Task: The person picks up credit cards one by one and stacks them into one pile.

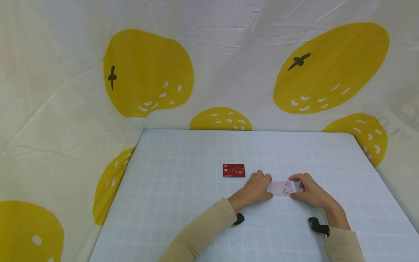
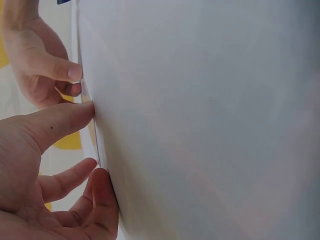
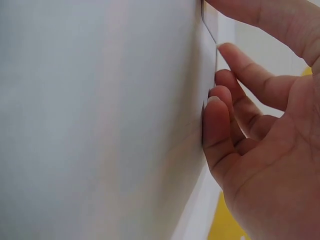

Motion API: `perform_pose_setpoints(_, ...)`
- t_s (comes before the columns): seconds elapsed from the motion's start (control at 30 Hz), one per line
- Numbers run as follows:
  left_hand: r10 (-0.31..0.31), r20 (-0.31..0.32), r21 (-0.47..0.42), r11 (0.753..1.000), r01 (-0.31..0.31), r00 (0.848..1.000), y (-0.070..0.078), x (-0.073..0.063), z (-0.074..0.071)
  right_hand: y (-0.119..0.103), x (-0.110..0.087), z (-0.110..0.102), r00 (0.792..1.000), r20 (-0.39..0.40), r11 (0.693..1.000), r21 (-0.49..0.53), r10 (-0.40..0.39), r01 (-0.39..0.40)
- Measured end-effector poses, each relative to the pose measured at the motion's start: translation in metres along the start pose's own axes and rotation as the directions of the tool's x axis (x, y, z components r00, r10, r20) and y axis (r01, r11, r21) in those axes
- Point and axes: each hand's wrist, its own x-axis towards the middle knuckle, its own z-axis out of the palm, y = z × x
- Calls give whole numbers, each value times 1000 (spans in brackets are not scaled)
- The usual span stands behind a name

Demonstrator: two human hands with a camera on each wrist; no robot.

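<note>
A pale pink card with a floral print [image 1: 280,188] lies flat on the table between the two hands. The left hand [image 1: 256,187] holds its left end, thumb at the near edge and fingers at the far edge. At the right end, the right hand [image 1: 309,191] holds the card in the same way with thumb and index finger. The left wrist view shows the left thumb [image 2: 75,117] and fingers low on the tabletop, the card seen almost edge-on. In the right wrist view, curled fingers [image 3: 218,127] rest against the table surface.
A red card marked VIP [image 1: 234,170] lies just beyond and left of the left hand. A pale checked cloth covers the table [image 1: 173,174]. Behind it hangs a white curtain [image 1: 229,72] with yellow fruit shapes. Black wrist cameras [image 1: 317,225] sit at both sleeves.
</note>
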Motion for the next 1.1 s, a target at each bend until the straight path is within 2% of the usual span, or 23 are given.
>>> perform_pose_setpoints(0.27,-3,5,1,1000,3,1000,0,1,1,0,1,0,999,19,1000,11,27,-28)
perform_pose_setpoints(0.67,8,-4,-24,1000,-8,1000,-1,2,2,2,1,2,1000,-10,1000,18,3,-2)
perform_pose_setpoints(0.93,7,11,-35,999,-6,1000,1,1,1,-5,2,2,995,-13,994,48,100,-99)
perform_pose_setpoints(1.1,-4,11,-65,998,5,1000,2,0,1,-7,2,1,992,-33,991,63,120,-118)
